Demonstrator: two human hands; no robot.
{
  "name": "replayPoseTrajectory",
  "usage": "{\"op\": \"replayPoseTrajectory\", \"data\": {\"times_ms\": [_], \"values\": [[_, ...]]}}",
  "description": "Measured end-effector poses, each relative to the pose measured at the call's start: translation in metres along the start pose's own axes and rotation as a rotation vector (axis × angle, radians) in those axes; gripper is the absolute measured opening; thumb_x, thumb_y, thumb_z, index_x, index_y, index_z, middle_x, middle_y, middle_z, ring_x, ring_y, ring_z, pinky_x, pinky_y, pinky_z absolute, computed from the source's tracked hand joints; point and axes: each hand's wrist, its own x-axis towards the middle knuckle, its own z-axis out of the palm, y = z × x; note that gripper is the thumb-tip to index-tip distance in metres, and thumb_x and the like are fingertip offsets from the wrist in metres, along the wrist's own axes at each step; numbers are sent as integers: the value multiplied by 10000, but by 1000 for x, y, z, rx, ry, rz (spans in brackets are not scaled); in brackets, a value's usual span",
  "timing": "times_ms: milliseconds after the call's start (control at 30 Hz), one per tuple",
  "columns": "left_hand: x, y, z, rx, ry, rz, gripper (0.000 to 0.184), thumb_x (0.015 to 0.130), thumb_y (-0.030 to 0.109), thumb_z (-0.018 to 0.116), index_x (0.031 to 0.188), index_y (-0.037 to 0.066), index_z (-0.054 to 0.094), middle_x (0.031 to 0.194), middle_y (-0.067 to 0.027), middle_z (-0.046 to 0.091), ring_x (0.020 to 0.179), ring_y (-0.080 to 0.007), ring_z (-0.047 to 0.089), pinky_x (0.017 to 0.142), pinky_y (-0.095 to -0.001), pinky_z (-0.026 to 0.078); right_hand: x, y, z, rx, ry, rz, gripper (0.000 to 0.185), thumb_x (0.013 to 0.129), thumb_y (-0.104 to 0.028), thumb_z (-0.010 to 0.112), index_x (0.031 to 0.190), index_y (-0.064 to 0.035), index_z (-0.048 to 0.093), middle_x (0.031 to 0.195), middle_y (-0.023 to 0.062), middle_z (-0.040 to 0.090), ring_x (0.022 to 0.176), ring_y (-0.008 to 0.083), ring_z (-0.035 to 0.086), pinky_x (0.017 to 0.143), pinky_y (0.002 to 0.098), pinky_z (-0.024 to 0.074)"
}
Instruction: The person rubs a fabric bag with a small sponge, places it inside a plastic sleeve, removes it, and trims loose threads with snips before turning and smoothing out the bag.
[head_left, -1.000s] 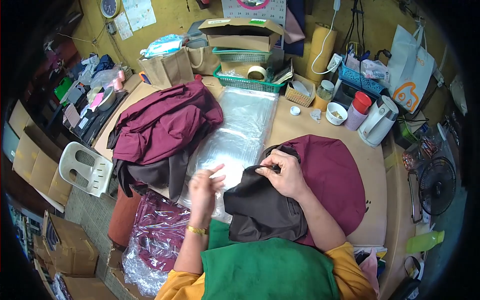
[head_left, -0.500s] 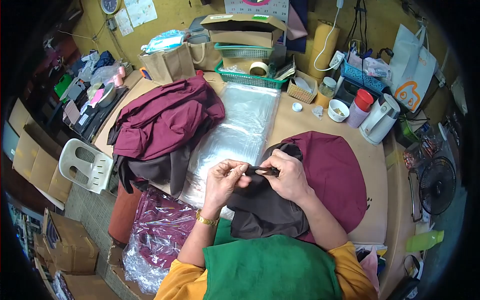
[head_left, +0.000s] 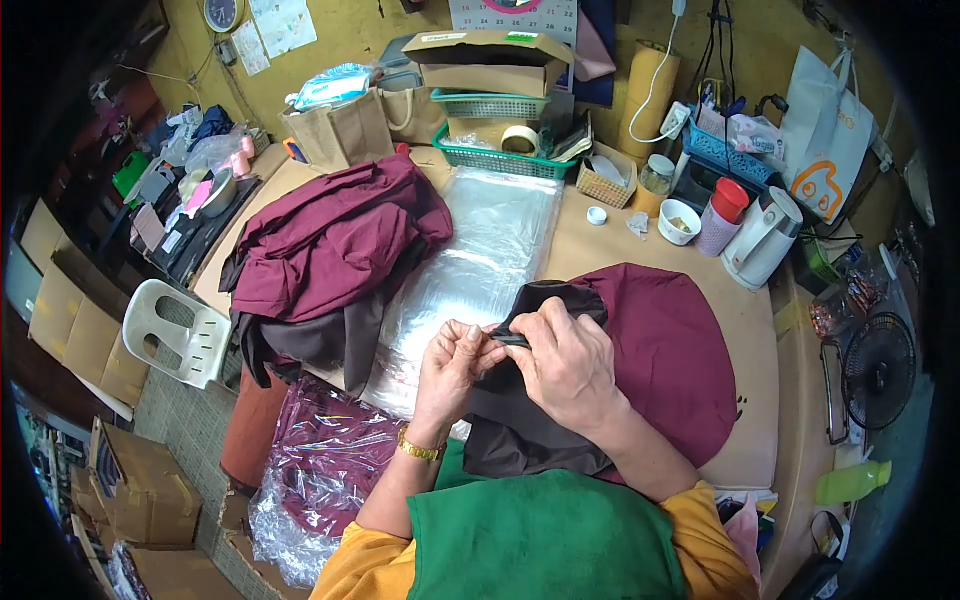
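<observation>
In front of my chest, my left hand (head_left: 450, 368) pinches a bit of the dark brown cloth (head_left: 535, 420) between thumb and fingers. Right up against it, my right hand (head_left: 572, 362) is closed around a small black tool (head_left: 511, 339) with a shiny edge; its kind is hard to make out under the fingers. The brown cloth hangs below both hands and joins a maroon fabric piece (head_left: 668, 365) spread to the right. Behind the left hand lie flat clear plastic bags (head_left: 480, 250).
A heap of maroon and brown garments (head_left: 335, 235) lies on the table's left. Plastic-wrapped maroon cloth (head_left: 325, 455) sits below the near edge, by a white chair (head_left: 180, 335). Green baskets (head_left: 500, 160) stand at the back; a kettle (head_left: 762, 238) and cups (head_left: 715, 217) stand right.
My right hand has turned over, its back now facing up, and its fingers cover more of the small black tool. My left hand stays nearly in place, still pinching.
</observation>
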Motion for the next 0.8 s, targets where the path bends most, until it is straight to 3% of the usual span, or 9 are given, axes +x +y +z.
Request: {"op": "replayPoseTrajectory", "data": {"times_ms": [67, 233, 433, 600, 667, 700, 733, 767, 800], "values": [[-1, -1, 4, 48, 27, 37, 177, 1015, 181, 532, 957, 17, 498, 1008, -134, 664, 818, -129, 672, 771, -250, 585, 1, -1, 2, -7, 2, -26, 276, 732, -85, 729, 946, -69, 556, 838, 65, 486, 676, 209, 575, 609, 351, 390], [-6, 2, 18, 184, 60, 135, 182, 1011, 175, 544, 955, 8, 499, 1005, -110, 654, 827, -88, 629, 797, -256, 570, 1, -2, 6, -53, -5, -30, 256, 734, -87, 720, 906, -73, 531, 816, 67, 476, 658, 209, 563, 602, 350, 386], [-8, 5, 17, 358, 68, 197, 181, 1005, 157, 554, 936, -2, 502, 1008, -105, 647, 832, -97, 630, 804, -269, 567, 5, -4, 3, -32, 81, -61, 240, 739, -101, 718, 889, -80, 532, 787, 68, 470, 641, 211, 557, 581, 348, 379], [-11, 4, 19, 306, 21, 213, 189, 1009, 164, 545, 946, -7, 491, 1010, -117, 649, 900, -132, 657, 838, -291, 572, -2, 1, 9, -19, 40, -62, 225, 738, -79, 726, 867, -74, 542, 793, 70, 495, 677, 236, 584, 566, 340, 402], [-14, 5, 21, 271, 0, 214, 192, 1010, 166, 541, 948, -7, 486, 1012, -122, 649, 912, -140, 661, 845, -298, 574, 3, 9, 15, 375, 139, 179, 200, 775, -65, 713, 927, -53, 583, 808, 75, 529, 693, 258, 599, 596, 327, 448], [-15, 7, 21, 237, -2, 176, 190, 1008, 164, 543, 953, -6, 480, 1014, -126, 651, 923, -150, 665, 862, -308, 573, 10, 9, 14, 538, 184, 321, 173, 808, -95, 730, 919, -11, 627, 796, 79, 560, 675, 228, 592, 636, 305, 464], [-16, 10, 22, 201, -1, 139, 188, 1006, 162, 545, 959, -6, 475, 1016, -131, 652, 933, -160, 669, 879, -317, 572, 11, 22, 17, 539, 183, 315, 173, 808, -95, 730, 919, -11, 627, 796, 79, 560, 675, 228, 592, 636, 305, 464], [-16, 13, 26, 234, 49, 178, 220, 1029, 197, 507, 914, 10, 499, 1026, -134, 657, 901, -137, 673, 768, -297, 584, 5, 44, 23, 633, -33, 283, 184, 814, -122, 743, 890, 8, 638, 766, 81, 556, 653, 200, 563, 623, 299, 448], [-14, 14, 18, 234, 50, 179, 220, 1029, 197, 507, 914, 10, 499, 1026, -134, 657, 901, -137, 673, 768, -297, 584, 1, 56, 28, 722, -249, 251, 210, 820, -149, 756, 860, 27, 649, 735, 83, 553, 630, 172, 533, 611, 294, 432]]}}
